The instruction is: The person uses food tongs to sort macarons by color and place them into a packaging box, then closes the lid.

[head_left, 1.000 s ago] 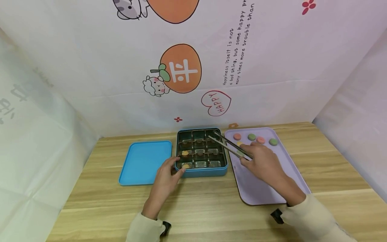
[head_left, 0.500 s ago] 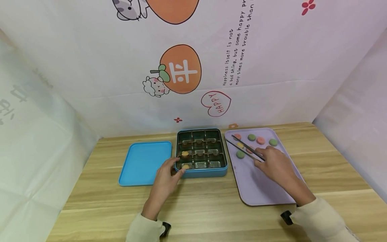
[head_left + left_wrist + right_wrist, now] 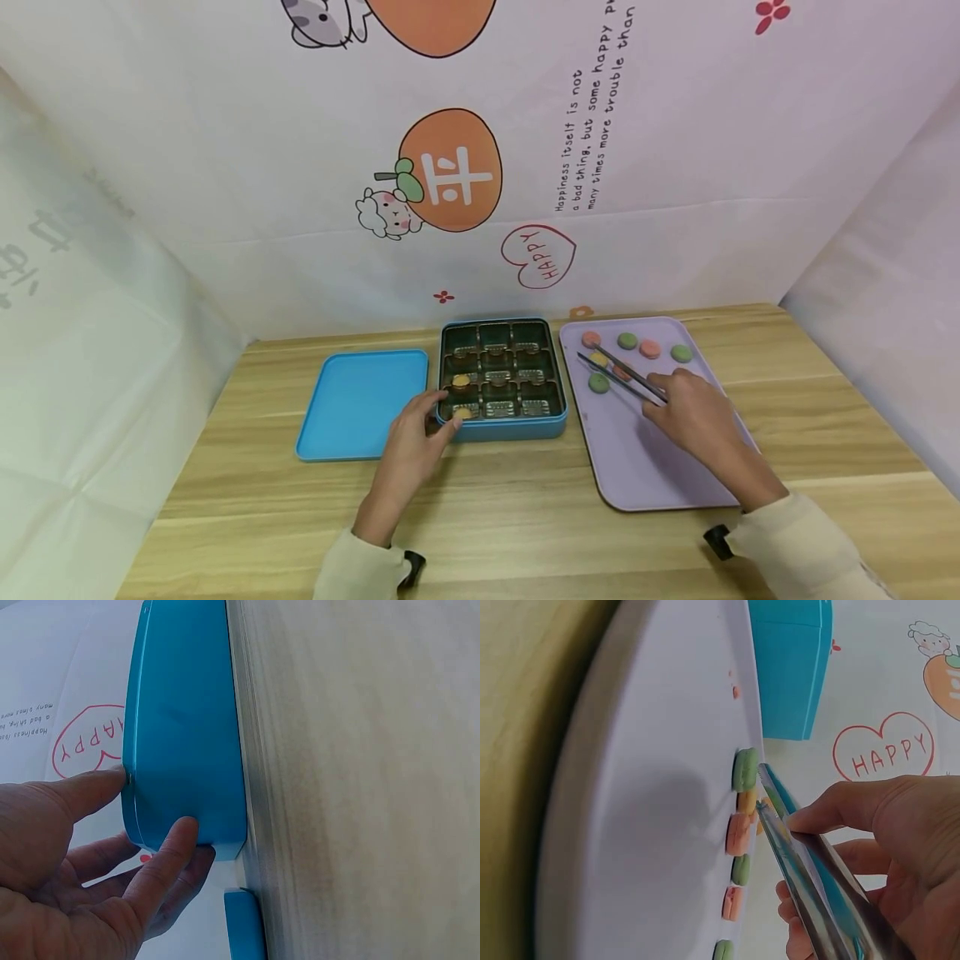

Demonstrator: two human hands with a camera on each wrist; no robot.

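A blue tin box (image 3: 517,428) with a dark compartment insert stands at mid-table. An orange macaron (image 3: 461,381) and a yellow one (image 3: 463,412) lie in its left column. My left hand (image 3: 438,421) holds the box's near left corner, thumb on the rim (image 3: 112,780) and fingers (image 3: 172,847) against the wall. My right hand (image 3: 663,392) grips metal tongs (image 3: 618,375) over a lavender tray (image 3: 652,467). The tong tips (image 3: 763,791) are slightly apart beside the yellow macaron (image 3: 597,359). I cannot tell whether they touch it.
The blue lid (image 3: 363,402) lies flat left of the box. Several more macarons, pink (image 3: 591,339) and green (image 3: 627,340), sit at the tray's far end. A printed backdrop closes the table's far side, and cloth walls stand at both sides.
My right hand carried the tongs from above the box's far right compartments rightward onto the tray, down to the macarons. The left hand stayed on the box corner.
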